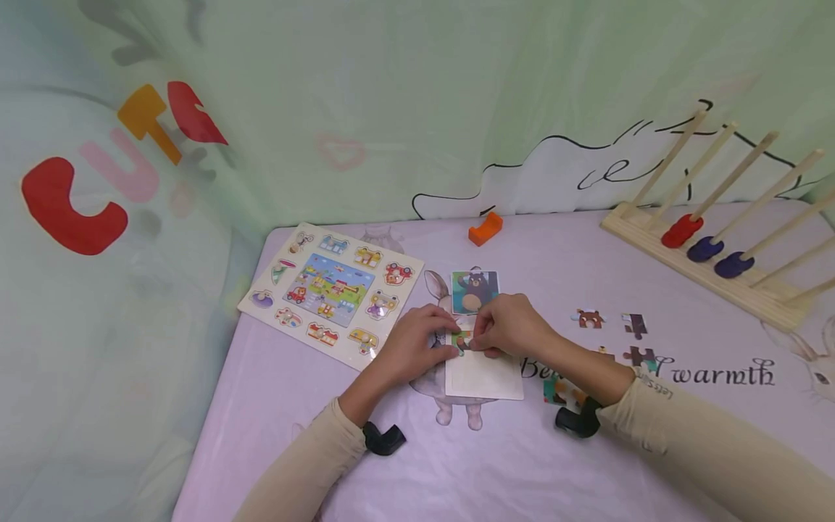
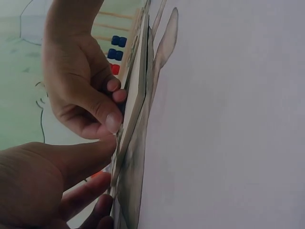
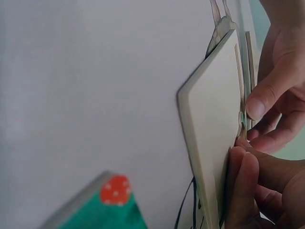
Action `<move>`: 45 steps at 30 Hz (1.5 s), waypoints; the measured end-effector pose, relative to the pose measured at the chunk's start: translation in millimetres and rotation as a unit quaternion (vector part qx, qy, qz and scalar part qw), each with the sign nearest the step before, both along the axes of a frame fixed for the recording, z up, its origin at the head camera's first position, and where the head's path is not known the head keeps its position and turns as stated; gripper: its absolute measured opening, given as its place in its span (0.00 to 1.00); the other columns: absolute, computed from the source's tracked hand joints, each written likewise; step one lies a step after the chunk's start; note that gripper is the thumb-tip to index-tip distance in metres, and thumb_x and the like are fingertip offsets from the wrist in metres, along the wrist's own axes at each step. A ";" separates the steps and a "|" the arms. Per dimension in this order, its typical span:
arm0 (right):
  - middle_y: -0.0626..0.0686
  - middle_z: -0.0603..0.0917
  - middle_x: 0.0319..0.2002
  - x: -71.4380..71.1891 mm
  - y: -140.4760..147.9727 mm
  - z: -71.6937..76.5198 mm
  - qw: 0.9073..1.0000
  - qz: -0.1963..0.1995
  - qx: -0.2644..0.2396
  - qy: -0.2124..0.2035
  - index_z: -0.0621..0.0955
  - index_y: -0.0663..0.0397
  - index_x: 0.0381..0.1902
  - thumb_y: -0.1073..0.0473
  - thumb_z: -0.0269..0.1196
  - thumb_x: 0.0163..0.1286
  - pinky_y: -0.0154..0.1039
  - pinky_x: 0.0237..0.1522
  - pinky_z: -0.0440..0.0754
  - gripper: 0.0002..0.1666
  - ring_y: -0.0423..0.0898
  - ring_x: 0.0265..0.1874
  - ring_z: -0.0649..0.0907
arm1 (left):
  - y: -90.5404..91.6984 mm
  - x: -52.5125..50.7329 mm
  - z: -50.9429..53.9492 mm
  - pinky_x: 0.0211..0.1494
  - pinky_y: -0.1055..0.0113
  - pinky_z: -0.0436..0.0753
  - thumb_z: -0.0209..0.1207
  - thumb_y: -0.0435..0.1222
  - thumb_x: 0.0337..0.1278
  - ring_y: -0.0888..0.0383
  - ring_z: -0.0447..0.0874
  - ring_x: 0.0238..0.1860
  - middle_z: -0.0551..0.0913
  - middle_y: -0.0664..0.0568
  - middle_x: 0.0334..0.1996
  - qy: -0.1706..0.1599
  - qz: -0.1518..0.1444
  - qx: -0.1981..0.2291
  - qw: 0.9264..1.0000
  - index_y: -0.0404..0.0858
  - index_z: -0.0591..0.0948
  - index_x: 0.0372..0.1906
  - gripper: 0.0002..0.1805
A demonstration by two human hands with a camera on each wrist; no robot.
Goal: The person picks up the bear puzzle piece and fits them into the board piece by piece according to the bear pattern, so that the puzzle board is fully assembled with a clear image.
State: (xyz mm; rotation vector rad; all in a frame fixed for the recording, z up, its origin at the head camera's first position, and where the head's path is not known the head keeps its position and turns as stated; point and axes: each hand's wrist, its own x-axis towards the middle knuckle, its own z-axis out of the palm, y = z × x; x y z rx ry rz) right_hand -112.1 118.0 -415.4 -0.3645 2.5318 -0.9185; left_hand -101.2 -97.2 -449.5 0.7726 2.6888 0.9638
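Observation:
A cream puzzle tray (image 1: 484,378) lies flat on the table, a small jigsaw piece (image 1: 462,341) in its upper left part. My right hand (image 1: 515,326) pinches at the right side of this piece with thumb and fingertips, partly covering it. At the tray's left edge, my left hand (image 1: 417,344) rests its fairly straight thumb and fingers beside the piece. In the right wrist view, the left thumb touches the tray (image 3: 209,114) close to the right fingertips. Just beyond the tray is a bear picture card (image 1: 475,291).
Loose jigsaw pieces (image 1: 590,319) lie to the right, some under the right forearm. On the left is a knob puzzle board (image 1: 333,290). An orange block (image 1: 485,229) sits at the back, and a wooden peg rack (image 1: 711,268) with red and blue beads stands back right.

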 end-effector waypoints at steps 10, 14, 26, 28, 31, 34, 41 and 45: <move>0.46 0.81 0.14 -1.2 0.2 -1.2 1.000 -0.011 0.011 0.003 0.85 0.50 0.21 0.57 0.77 0.58 0.33 0.24 0.71 0.11 0.40 0.16 0.79 | 8.0 -5.6 2.2 0.55 0.63 0.80 0.74 0.38 0.54 0.58 0.84 0.49 0.85 0.54 0.45 -0.007 0.024 0.030 0.999 0.42 0.90 0.41 0.09; 0.46 0.81 0.13 -1.4 0.4 -1.6 1.000 -0.009 0.009 0.006 0.85 0.50 0.21 0.57 0.78 0.58 0.34 0.24 0.71 0.12 0.39 0.15 0.79 | 8.5 -6.2 2.5 0.54 0.64 0.80 0.74 0.37 0.53 0.58 0.84 0.48 0.85 0.55 0.43 -0.022 0.036 0.043 0.998 0.43 0.90 0.40 0.08; 0.46 0.83 0.16 -1.4 7.5 0.6 1.000 -0.009 0.003 0.000 0.87 0.50 0.25 0.56 0.76 0.61 0.35 0.28 0.72 0.09 0.41 0.19 0.80 | 8.6 -5.1 4.2 0.52 0.66 0.79 0.75 0.37 0.52 0.59 0.83 0.47 0.85 0.57 0.42 -0.040 0.055 0.046 0.997 0.44 0.91 0.39 0.09; 0.46 0.83 0.17 -1.0 12.3 2.1 1.000 -0.014 -0.001 -0.004 0.87 0.50 0.26 0.56 0.75 0.61 0.36 0.28 0.73 0.08 0.41 0.19 0.80 | 9.0 -5.0 4.1 0.52 0.67 0.79 0.75 0.37 0.52 0.59 0.83 0.47 0.85 0.57 0.42 -0.044 0.057 0.046 0.996 0.44 0.91 0.39 0.09; 0.47 0.83 0.18 -0.4 21.6 6.0 1.000 -0.028 -0.003 -0.013 0.87 0.50 0.28 0.55 0.75 0.62 0.35 0.27 0.75 0.08 0.42 0.20 0.80 | 9.3 -4.5 4.6 0.52 0.67 0.79 0.75 0.38 0.52 0.60 0.83 0.47 0.85 0.57 0.43 -0.050 0.059 0.045 0.996 0.44 0.91 0.39 0.09; 0.48 0.84 0.19 0.3 33.4 11.8 0.999 -0.040 -0.002 -0.011 0.87 0.50 0.29 0.54 0.75 0.62 0.35 0.26 0.74 0.08 0.43 0.20 0.81 | 9.3 -3.7 5.7 0.52 0.67 0.79 0.75 0.38 0.53 0.60 0.83 0.48 0.85 0.57 0.43 -0.053 0.060 0.046 0.996 0.44 0.91 0.39 0.08; 0.48 0.83 0.20 1.3 66.0 28.1 0.998 -0.067 0.012 0.008 0.88 0.50 0.32 0.53 0.75 0.62 0.36 0.26 0.74 0.08 0.45 0.24 0.79 | 9.1 -3.6 5.5 0.53 0.67 0.79 0.75 0.38 0.53 0.59 0.83 0.48 0.85 0.56 0.43 -0.052 0.059 0.052 0.996 0.43 0.91 0.39 0.08; 0.48 0.84 0.22 -0.2 85.6 34.9 0.996 -0.085 0.028 0.023 0.89 0.50 0.34 0.52 0.76 0.62 0.37 0.27 0.75 0.09 0.47 0.26 0.79 | 9.3 -3.4 5.6 0.53 0.67 0.79 0.75 0.38 0.53 0.59 0.83 0.49 0.85 0.57 0.43 -0.056 0.060 0.053 0.995 0.44 0.91 0.39 0.08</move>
